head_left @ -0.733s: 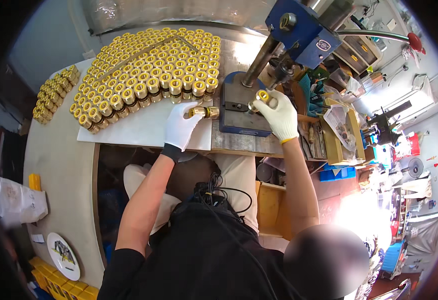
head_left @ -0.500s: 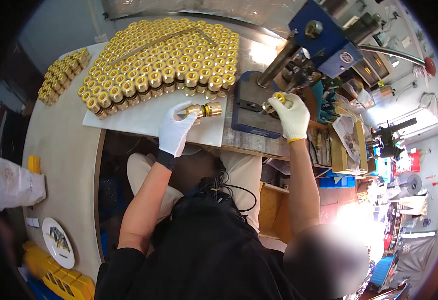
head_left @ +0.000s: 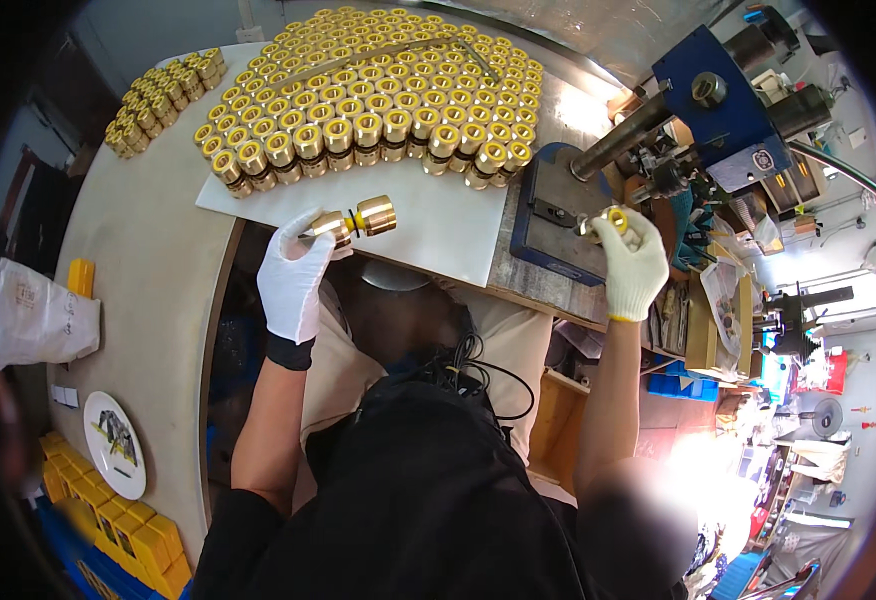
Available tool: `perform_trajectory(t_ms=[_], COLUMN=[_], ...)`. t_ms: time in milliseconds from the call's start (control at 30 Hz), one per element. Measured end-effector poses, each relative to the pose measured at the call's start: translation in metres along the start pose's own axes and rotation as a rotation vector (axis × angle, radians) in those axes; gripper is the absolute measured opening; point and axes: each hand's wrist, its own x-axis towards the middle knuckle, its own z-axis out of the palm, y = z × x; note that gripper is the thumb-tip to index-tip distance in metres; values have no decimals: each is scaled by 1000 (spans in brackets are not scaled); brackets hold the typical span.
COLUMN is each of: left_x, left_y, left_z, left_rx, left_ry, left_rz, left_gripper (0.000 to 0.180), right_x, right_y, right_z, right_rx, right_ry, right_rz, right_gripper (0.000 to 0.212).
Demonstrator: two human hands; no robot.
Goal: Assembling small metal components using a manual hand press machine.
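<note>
My left hand (head_left: 293,280), in a white glove, is closed around one end of a brass fitting (head_left: 375,214). The fitting lies tilted in the air, with a black ring and a yellow band at its middle, over the near edge of a white sheet (head_left: 428,235). In a cream knitted glove, my right hand (head_left: 638,268) pinches another brass piece (head_left: 615,219) with a yellow ring at its top. That piece is beside the right edge of the base (head_left: 568,235) of a blue bench press (head_left: 723,105); the fingers partly cover it.
Upright brass fittings (head_left: 368,125) stand in tight rows on the sheet, with a thin metal strip (head_left: 358,66) across their tops. A smaller group (head_left: 163,100) stands farther left. A white plate (head_left: 114,445), a white bag (head_left: 43,315) and yellow boxes (head_left: 123,520) are at the left.
The view has swung, so the bench and press sit farther right in the picture. My left hand has drawn left with the fitting. My right hand has shifted slightly right relative to the press base.
</note>
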Motion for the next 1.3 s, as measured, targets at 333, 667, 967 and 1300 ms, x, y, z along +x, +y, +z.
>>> perform_trajectory(t_ms=[333,667,967,1300], left_x=[4,20,47,26], left_y=[18,-27,-91,-70], left_z=[50,158,270,301], left_rx=[142,113,604,742], left_ry=[-73,-426,-543,-558], left_rz=[70,-62,287,641], left_gripper=[41,39,44,81], right_x=[-64,-115,-153,-110], right_y=[-56,-37,36,32], right_z=[138,61,-30,-49], right_rx=[61,92,280,240], right_ry=[-479,-664,-474,-245], right_rz=[-421,-208,287,107], right_gripper=[41,49,46,40])
